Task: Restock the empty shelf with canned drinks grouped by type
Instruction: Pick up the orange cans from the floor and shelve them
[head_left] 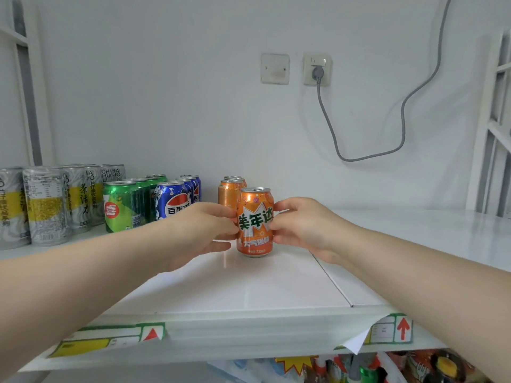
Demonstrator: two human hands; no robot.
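Note:
An orange soda can (255,221) stands upright on the white shelf (249,288), in front of two more orange cans (228,192). My left hand (199,230) touches its left side with its fingertips, and my right hand (302,226) pinches its right side. To the left, blue cola cans (174,201), green soda cans (121,207) and tall silver-and-yellow tea cans (45,205) stand in rows by type.
The shelf's right half (428,233) is bare. Price labels (110,337) hang on the front edge, one (387,331) peeling at the right. A grey cable (331,134) runs from a wall socket. Packaged goods (387,369) fill the shelf below.

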